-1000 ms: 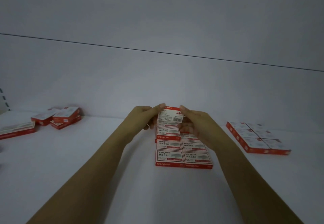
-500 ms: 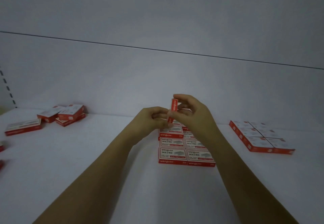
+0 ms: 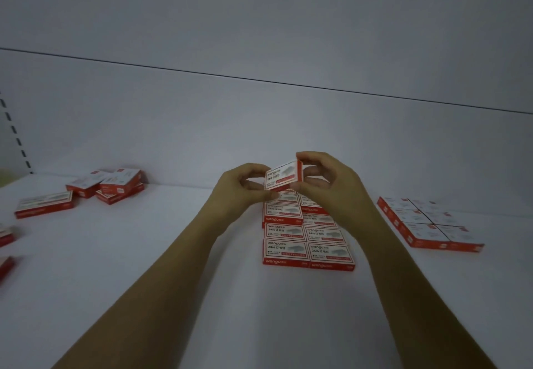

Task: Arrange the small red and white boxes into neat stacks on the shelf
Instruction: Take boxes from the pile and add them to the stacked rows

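Both hands hold one small red and white box (image 3: 284, 178) in the air, its printed face tilted toward me. My left hand (image 3: 240, 185) pinches its left end and my right hand (image 3: 331, 186) grips its right end. Directly below lies a neat two-column block of boxes (image 3: 307, 241) on the white shelf (image 3: 144, 267); the far rows are partly hidden by my hands.
A second tidy block of boxes (image 3: 429, 224) lies to the right. Loose boxes (image 3: 109, 185) are piled at the back left, with a single one (image 3: 44, 207) nearby and more at the left edge (image 3: 4, 253). The white back wall rises behind.
The held box has been turned from its barcode side, through edge-on, to face-up with the printed front toward me. Both hands stayed above the middle block.
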